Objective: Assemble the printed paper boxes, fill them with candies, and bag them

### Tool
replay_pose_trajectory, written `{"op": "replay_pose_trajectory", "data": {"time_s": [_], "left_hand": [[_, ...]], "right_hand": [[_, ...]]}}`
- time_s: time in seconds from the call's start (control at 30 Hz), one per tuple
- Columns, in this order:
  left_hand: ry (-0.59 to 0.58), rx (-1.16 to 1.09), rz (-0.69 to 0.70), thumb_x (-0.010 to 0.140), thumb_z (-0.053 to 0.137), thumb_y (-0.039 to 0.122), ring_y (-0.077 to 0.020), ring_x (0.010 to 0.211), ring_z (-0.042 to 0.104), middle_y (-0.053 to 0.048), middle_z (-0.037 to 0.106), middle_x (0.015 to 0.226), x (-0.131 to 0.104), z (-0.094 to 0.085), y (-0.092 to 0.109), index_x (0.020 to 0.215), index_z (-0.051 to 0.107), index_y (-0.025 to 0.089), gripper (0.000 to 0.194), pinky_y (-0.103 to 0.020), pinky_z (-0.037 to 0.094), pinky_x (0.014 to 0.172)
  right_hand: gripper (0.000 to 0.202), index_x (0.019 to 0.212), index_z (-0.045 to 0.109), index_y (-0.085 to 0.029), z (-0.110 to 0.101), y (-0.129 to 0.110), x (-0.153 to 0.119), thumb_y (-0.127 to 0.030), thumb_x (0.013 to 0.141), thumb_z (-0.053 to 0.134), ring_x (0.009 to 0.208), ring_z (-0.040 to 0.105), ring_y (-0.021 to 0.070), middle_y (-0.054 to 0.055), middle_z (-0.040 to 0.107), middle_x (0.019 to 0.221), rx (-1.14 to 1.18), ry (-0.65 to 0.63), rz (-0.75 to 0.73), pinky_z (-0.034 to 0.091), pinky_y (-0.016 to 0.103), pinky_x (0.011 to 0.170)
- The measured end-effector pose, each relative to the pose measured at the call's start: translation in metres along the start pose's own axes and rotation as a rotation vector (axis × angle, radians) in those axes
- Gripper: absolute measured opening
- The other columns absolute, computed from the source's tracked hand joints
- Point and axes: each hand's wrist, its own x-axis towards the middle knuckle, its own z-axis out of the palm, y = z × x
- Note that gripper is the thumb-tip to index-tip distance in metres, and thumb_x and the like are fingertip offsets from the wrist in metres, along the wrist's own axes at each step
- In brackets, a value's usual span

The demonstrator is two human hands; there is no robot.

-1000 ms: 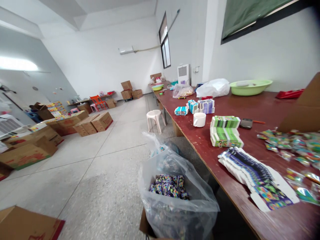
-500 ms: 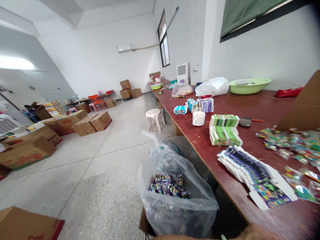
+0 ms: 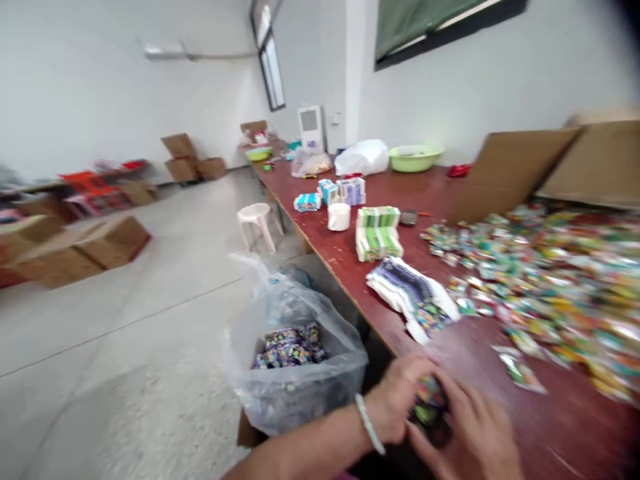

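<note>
At the table's near edge, my left hand (image 3: 400,397), with a pale bracelet on its wrist, and my right hand (image 3: 473,427) are closed around a small dark, colourful box (image 3: 429,403). Both hands are slightly blurred. Just beyond them lies a fanned stack of flat purple and white cartons (image 3: 413,293). To the left, below the table edge, a clear plastic bag (image 3: 305,393) holds several dark, colourful packs (image 3: 293,347). A single wrapped piece (image 3: 519,369) lies right of my hands, near a wide heap of small shiny packets (image 3: 565,287).
On the red-brown table (image 3: 565,427) stand green cartons (image 3: 379,233), a white mug (image 3: 339,217), blue and purple cartons, a green basin (image 3: 415,159) and an open cardboard box (image 3: 510,173). A white stool (image 3: 260,220) and brown boxes (image 3: 100,250) are on the floor.
The view has swung right, showing more of the packet heap. Both my hands have come up into view with the small box between them.
</note>
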Motion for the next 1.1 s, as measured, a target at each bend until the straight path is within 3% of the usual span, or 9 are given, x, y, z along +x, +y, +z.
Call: {"op": "replay_pose_trajectory", "data": {"time_s": [0.17,0.3,0.37,0.47,0.57,0.67,0.8,0.87,1.1], "left_hand": [[0.033,0.027,0.12,0.075,0.073,0.044,-0.021,0.098,0.062,-0.006,0.068,0.101,-0.016,-0.008,0.034,0.101,0.065,0.016,0.039,-0.031,0.045,0.092],[0.205,0.318,0.199,0.082,0.065,0.053,-0.0207,0.09,0.065,-0.006,0.07,0.102,-0.023,-0.045,0.056,0.111,0.063,0.018,0.045,-0.03,0.051,0.077],[0.385,0.545,0.202,0.086,0.052,0.06,-0.023,0.085,0.066,-0.005,0.07,0.094,-0.025,-0.08,0.07,0.119,0.061,0.022,0.051,-0.032,0.052,0.069],[0.496,1.062,0.246,0.084,0.053,0.06,-0.0289,0.106,0.061,-0.006,0.07,0.108,-0.029,-0.135,0.09,0.108,0.069,0.022,0.047,-0.04,0.046,0.093],[0.548,1.278,0.309,0.085,0.049,0.059,-0.0304,0.112,0.058,-0.008,0.068,0.117,-0.031,-0.155,0.1,0.111,0.069,0.022,0.049,-0.043,0.042,0.1],[0.486,1.325,0.423,0.087,0.047,0.055,-0.0264,0.1,0.062,-0.008,0.069,0.11,-0.021,-0.123,0.095,0.111,0.067,0.02,0.047,-0.038,0.047,0.092],[0.289,1.492,0.596,0.093,0.045,0.048,-0.025,0.102,0.061,-0.009,0.068,0.108,0.018,-0.046,0.071,0.116,0.065,0.022,0.04,-0.035,0.044,0.093],[0.361,1.559,0.543,0.091,0.051,0.05,-0.0296,0.101,0.061,-0.012,0.068,0.106,0.041,-0.018,0.057,0.123,0.06,0.021,0.045,-0.039,0.043,0.091],[0.472,1.226,0.359,0.081,0.065,0.027,-0.0297,0.095,0.064,-0.007,0.07,0.091,0.086,-0.01,0.038,0.126,0.055,0.024,0.046,-0.04,0.043,0.085]], "right_hand": [[0.064,0.125,0.053,-0.02,0.021,-0.035,0.013,-0.034,0.066,0.074,0.11,0.055,0.0369,0.016,0.061,0.121,-0.232,-0.046,-0.317,0.043,0.052,0.095],[0.073,0.133,0.046,-0.018,0.019,-0.035,0.033,-0.048,0.073,0.074,0.123,0.049,0.0335,0.017,0.051,0.136,-0.222,-0.124,-0.373,0.041,0.048,0.101],[0.059,0.129,0.049,-0.018,0.001,-0.015,0.047,-0.049,0.082,0.067,0.121,0.049,0.0313,0.016,0.054,0.131,-0.279,0.021,-0.29,0.04,0.047,0.103],[0.039,0.123,0.055,-0.016,-0.038,0.028,0.065,-0.039,0.091,0.054,0.115,0.051,0.0319,0.017,0.058,0.122,-0.496,0.292,-0.034,0.04,0.048,0.099],[0.041,0.119,0.06,-0.013,-0.066,0.061,0.074,-0.041,0.089,0.059,0.11,0.052,0.0346,0.019,0.057,0.117,-0.715,0.305,0.269,0.042,0.046,0.091],[0.038,0.114,0.066,-0.018,-0.072,0.072,0.076,-0.047,0.09,0.059,0.103,0.054,0.033,0.016,0.057,0.11,-0.785,0.212,0.43,0.043,0.041,0.082],[0.035,0.11,0.067,-0.02,-0.066,0.071,0.071,-0.047,0.092,0.055,0.099,0.055,0.0298,0.012,0.058,0.104,-0.768,0.197,0.422,0.04,0.036,0.077],[0.032,0.109,0.067,-0.02,-0.062,0.072,0.066,-0.045,0.092,0.056,0.098,0.054,0.0287,0.011,0.059,0.103,-0.772,0.223,0.397,0.039,0.035,0.077],[0.03,0.104,0.066,-0.017,-0.06,0.09,0.058,-0.043,0.09,0.057,0.093,0.054,0.028,0.012,0.061,0.099,-0.761,0.359,0.255,0.039,0.036,0.079]]}}
